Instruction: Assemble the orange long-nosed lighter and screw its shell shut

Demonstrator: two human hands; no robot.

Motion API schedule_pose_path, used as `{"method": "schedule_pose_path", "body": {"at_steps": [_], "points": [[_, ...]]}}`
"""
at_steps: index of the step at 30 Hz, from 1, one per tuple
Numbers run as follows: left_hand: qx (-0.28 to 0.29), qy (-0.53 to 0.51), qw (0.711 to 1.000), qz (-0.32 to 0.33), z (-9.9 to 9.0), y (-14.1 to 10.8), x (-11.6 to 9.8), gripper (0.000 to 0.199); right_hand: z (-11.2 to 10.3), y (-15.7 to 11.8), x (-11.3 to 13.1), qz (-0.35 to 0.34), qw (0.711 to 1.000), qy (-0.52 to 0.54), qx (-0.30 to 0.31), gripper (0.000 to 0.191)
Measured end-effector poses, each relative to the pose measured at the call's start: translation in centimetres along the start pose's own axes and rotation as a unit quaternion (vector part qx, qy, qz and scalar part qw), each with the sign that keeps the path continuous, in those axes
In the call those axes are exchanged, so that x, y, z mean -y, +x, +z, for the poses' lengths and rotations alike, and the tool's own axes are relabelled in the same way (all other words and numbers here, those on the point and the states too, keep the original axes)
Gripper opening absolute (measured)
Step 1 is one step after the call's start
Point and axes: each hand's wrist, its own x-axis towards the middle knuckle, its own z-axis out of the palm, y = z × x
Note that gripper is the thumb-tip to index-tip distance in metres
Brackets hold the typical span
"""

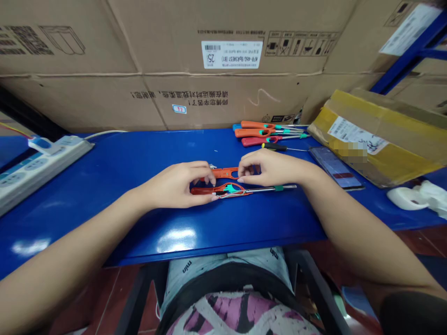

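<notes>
Opened lighter point(230, 188) on surface point(216, 223), orange shell point(222, 173) just far. Left hand point(176, 184): grip wide, spanning both; right hand point(267, 166): narrow, hold unclear. Step seems handling split parts; next calls for steadying pale wire point(228, 195).

Opened orange lighter point(233, 188) is rested on blue bench point(157, 149), handle point(203, 190) spanned by left-hand grip point(176, 185); orange shell piece point(225, 173), just behind, is flanked by left fingertips point(211, 178) and right-hand grip point(267, 166); screwdriver point(274, 147) and grouped lighters point(253, 133) are laid farther back, phone point(333, 165) set beside taped carton point(394, 135)
</notes>
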Motion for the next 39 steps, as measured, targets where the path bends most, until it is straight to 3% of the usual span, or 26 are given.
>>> {"method": "schedule_pose_path", "body": {"at_steps": [5, 16, 22, 31, 36, 39], "points": [[-0.006, -0.033, 0.999, -0.016, 1.4, 0.4, -0.3, 0.022, 1.7, 0.9, 0.6, -0.024, 1.0, -0.016, -0.001, 0.014], [-0.01, -0.084, 0.995, -0.05, 1.9, 0.7, -0.6, 0.014, 3.3, 1.9, 2.7, 0.111, 0.991, -0.073, -0.012, 0.022], [-0.01, -0.057, 0.998, -0.032, 2.0, 0.7, -0.9, 0.012, 3.4, 1.7, 3.9, 0.137, 0.986, -0.096, -0.019, 0.023], [-0.006, -0.006, 0.999, -0.052, 1.5, 0.4, -1.4, 0.01, 2.2, 1.3, 2.4, 0.142, 0.987, 0.061, -0.05, 0.014], [-0.068, -0.086, 0.992, -0.07, 1.8, 0.5, -1.3, 0.016, 1.8, 1.4, 1.8, 0.126, 0.977, 0.16, -0.059, 0.024], [-0.104, -0.176, 0.973, -0.11, 2.3, 0.7, -1.3, 0.021, 2.0, 1.6, 1.7, 0.112, 0.974, 0.187, -0.059, 0.026]]}}
